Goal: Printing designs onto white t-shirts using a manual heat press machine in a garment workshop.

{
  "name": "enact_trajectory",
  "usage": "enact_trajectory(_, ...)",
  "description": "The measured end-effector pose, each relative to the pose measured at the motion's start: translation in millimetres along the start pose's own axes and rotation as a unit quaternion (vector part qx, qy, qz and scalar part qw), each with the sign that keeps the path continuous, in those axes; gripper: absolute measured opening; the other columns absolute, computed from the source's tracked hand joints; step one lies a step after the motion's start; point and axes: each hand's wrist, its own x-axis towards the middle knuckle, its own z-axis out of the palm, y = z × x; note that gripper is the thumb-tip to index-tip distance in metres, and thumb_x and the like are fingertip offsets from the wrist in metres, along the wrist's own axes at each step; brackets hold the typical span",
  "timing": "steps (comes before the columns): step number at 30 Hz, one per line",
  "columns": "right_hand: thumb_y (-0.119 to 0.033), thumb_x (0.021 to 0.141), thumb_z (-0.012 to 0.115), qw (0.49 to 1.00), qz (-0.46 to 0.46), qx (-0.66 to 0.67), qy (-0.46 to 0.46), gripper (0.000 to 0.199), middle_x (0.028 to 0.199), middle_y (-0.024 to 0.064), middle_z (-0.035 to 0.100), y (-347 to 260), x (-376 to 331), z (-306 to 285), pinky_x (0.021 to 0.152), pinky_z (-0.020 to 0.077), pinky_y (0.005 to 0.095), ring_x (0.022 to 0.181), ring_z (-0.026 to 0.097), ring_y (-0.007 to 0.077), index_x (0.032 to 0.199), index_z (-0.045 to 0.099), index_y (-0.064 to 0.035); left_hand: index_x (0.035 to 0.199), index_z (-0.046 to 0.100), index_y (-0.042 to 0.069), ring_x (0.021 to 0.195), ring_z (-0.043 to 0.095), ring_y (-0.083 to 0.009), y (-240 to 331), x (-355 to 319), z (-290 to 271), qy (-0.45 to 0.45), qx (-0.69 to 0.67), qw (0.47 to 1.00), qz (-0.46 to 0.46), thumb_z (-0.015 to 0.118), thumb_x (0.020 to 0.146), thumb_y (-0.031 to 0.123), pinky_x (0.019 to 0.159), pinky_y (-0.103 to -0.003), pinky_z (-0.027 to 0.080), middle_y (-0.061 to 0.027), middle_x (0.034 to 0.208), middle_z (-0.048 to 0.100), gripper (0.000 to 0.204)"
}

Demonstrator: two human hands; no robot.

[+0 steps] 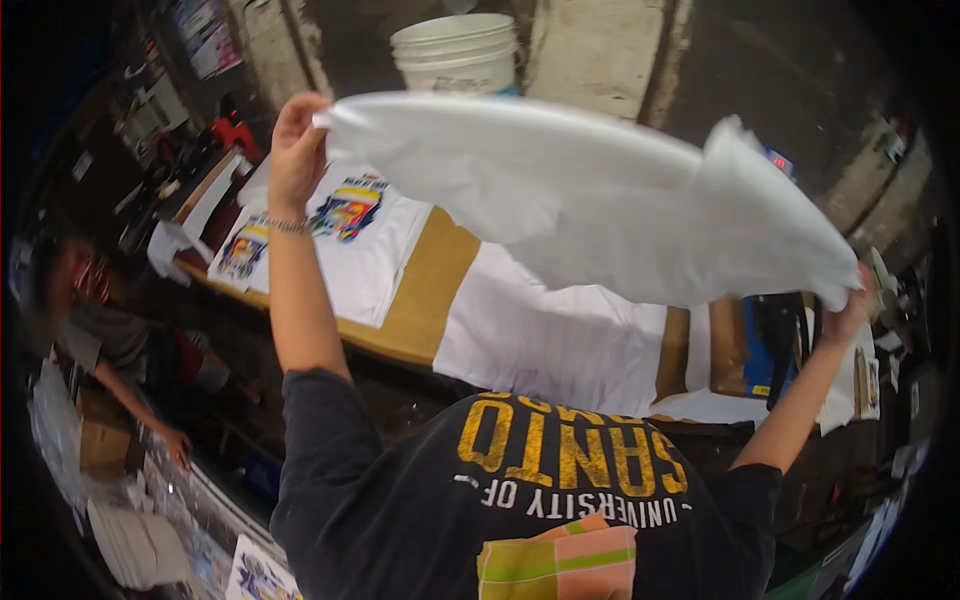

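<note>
A white cloth, apparently a T-shirt (590, 200), is stretched in the air between my two raised hands. My left hand (298, 140) pinches one corner at the upper left. At the far right, my right hand (848, 308) grips the opposite end, its fingers partly behind the fabric. The cloth sags in the middle and its upper right part is bunched. Below it, a plain white shirt (550, 335) lies flat on the brown table (432, 290). Left of that is a white shirt with a colourful print (350, 212).
Beyond the table stands a white bucket (455, 55). A second printed shirt (243, 250) lies at the table's left end. A blue and black object (775, 340) sits at the right. Another person (140, 350) is at the left, one arm reaching toward a cluttered surface.
</note>
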Motion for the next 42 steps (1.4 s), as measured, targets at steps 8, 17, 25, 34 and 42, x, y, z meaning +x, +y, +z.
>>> enact_trajectory(8,0.002,0.086,0.052,0.961,0.016,-0.274,-0.03,0.039,0.119,0.0085,0.058,-0.8,30.6,53.4,0.096,0.0398,0.0244,0.11,0.054,0.0133,0.125,0.052,0.0027,0.119,0.056,0.0,0.087,0.056,-0.0045,-11.4,38.6,11.5,-0.024,0.146,0.986,-0.076,0.055,0.093,0.014,0.076,-0.017,0.043,-0.0011,0.103,0.063,0.03)
enact_trajectory(17,-0.003,0.087,0.058,0.948,-0.048,-0.308,-0.063,0.03,0.111,0.0106,0.064,-38.9,61.3,69.7,0.091,0.0453,0.0242,0.102,0.059,0.0139,0.116,0.059,0.0018,0.124,0.051,-0.001,0.108,0.055,-0.0114,0.3,82.3,3.8,-0.084,0.118,0.983,-0.113,0.051,0.095,0.015,0.096,-0.025,0.04,-0.0058,0.118,0.058,0.034)
enact_trajectory(25,0.0,0.087,0.056,0.973,-0.095,-0.212,-0.005,0.027,0.107,0.0075,0.065,-57.4,32.8,41.8,0.087,0.045,0.0228,0.097,0.059,0.012,0.114,0.062,0.0021,0.121,0.053,0.001,0.095,0.054,-0.0059,21.0,39.9,-9.5,-0.033,0.215,0.972,-0.089,0.052,0.095,0.015,0.082,-0.02,0.043,-0.002,0.109,0.059,0.029)
enact_trajectory(34,-0.001,0.087,0.055,0.964,-0.128,-0.233,-0.016,0.024,0.122,0.0165,0.054,-112.7,-71.8,-6.1,0.098,0.0377,0.0345,0.112,0.051,0.0239,0.109,0.058,0.0064,0.098,0.043,0.006,0.092,0.047,-0.0137,79.4,-67.5,4.0,0.0,0.144,0.987,-0.065,0.054,0.093,0.009,0.086,-0.027,0.037,-0.0061,0.097,0.048,0.013)
enact_trajectory(42,-0.003,0.088,0.054,0.96,-0.071,-0.266,0.046,0.022,0.115,0.0162,0.056,-119.7,-103.1,-13.4,0.093,0.0392,0.0324,0.105,0.053,0.0223,0.107,0.058,0.0053,0.087,0.047,0.004,0.085,0.048,-0.0186,73.2,-95.6,41.2,-0.076,0.132,0.984,-0.096,0.053,0.092,0.015,0.078,-0.03,0.039,-0.0101,0.09,0.048,0.014)
